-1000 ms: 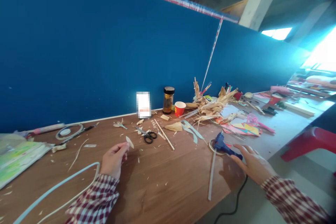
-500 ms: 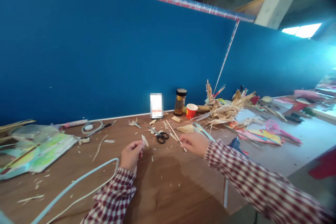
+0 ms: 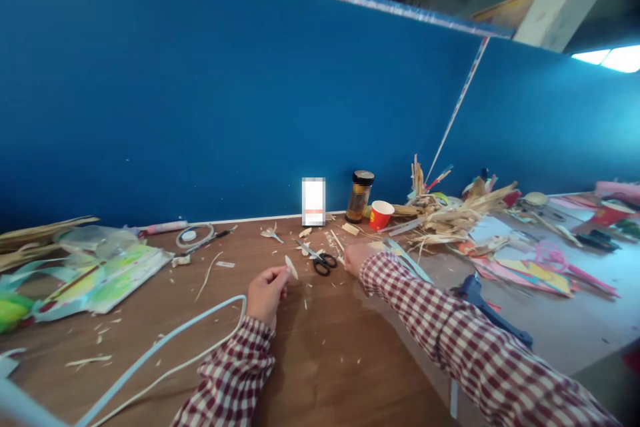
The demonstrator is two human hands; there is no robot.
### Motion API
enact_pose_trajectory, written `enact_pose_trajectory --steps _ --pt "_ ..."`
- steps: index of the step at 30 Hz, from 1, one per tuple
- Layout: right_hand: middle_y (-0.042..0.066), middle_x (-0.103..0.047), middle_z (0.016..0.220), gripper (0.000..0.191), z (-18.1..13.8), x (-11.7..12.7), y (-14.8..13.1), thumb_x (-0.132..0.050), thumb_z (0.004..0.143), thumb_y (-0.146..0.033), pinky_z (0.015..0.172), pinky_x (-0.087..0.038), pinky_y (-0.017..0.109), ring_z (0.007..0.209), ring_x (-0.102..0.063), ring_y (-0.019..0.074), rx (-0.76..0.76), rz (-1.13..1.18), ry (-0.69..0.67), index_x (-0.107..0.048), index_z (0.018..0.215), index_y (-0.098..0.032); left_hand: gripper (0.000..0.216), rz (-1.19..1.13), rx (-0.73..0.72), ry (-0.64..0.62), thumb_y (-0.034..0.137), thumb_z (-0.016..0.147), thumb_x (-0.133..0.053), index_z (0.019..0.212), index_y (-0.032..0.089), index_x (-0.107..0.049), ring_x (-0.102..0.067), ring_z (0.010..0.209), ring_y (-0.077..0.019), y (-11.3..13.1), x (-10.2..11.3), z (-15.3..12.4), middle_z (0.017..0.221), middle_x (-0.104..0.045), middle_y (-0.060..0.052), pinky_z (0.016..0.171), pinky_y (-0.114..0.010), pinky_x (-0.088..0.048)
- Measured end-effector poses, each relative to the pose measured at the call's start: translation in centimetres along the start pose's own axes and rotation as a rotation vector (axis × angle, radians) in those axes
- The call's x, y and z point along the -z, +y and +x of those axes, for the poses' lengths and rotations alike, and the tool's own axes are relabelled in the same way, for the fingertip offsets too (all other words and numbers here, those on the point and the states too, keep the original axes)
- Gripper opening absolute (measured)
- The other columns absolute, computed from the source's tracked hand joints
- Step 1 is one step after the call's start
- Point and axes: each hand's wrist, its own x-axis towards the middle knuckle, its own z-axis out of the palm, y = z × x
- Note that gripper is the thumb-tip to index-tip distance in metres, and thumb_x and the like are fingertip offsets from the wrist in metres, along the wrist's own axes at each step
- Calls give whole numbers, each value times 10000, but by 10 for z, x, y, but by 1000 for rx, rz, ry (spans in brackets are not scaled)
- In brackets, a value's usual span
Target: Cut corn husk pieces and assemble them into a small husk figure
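Observation:
My left hand point(image 3: 266, 292) hovers over the wooden table point(image 3: 320, 360) and pinches a small pale leaf-shaped husk piece point(image 3: 291, 267) between thumb and fingers. My right hand point(image 3: 356, 257) reaches forward across the table to just right of the black-handled scissors point(image 3: 320, 260), next to a thin wooden stick point(image 3: 337, 240). Its fingers are curled and mostly hidden behind the back of the hand, so what they hold is unclear. A blue glue gun point(image 3: 487, 310) lies on the table beyond my right forearm.
A pale blue and white looped strip point(image 3: 165, 353) lies at the front left. Green and yellow paper sheets point(image 3: 95, 277) sit far left. A dark-lidded jar point(image 3: 360, 197), a red paper cup point(image 3: 381, 215) and a pile of dry husks point(image 3: 455, 213) stand against the blue wall.
My right hand left the glue gun, swung left across the table and now reaches beside the scissors. My left hand kept its pinch on the husk piece. The view turned left.

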Motion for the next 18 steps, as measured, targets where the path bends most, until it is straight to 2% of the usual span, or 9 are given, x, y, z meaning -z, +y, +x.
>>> enact_pose_trajectory --steps 4,10,14,18 --pt "67 -623 800 73 7 6 -7 -572 724 -230 677 -420 298 793 -570 209 40 11 21 -628 728 -183 302 -1 -5 4 373 524 -698 673 119 -631 -381 391 -51 0 0 -1 448 -472 57 381 -175 -295" --pt "15 -628 869 116 27 13 -32 -503 791 -233 704 -402 258 839 -557 162 136 47 51 -614 823 -219 280 5 -4 -4 375 548 -680 655 123 -625 -362 359 -48 1 0 -1 413 -453 63 368 -179 -280" --pt "56 -621 864 111 41 10 -40 -526 795 -224 728 -413 294 856 -557 179 59 41 10 -616 822 -165 264 -1 5 14 360 549 -673 645 121 -616 -365 359 -46 3 -2 -2 416 -459 62 363 -172 -283" --pt "57 -591 912 231 53 4 -39 -515 822 -313 702 -470 323 796 -568 149 -80 57 -57 -571 930 -117 264 6 4 7 346 559 -669 676 115 -617 -375 374 -46 1 -2 -1 424 -460 63 362 -161 -286"
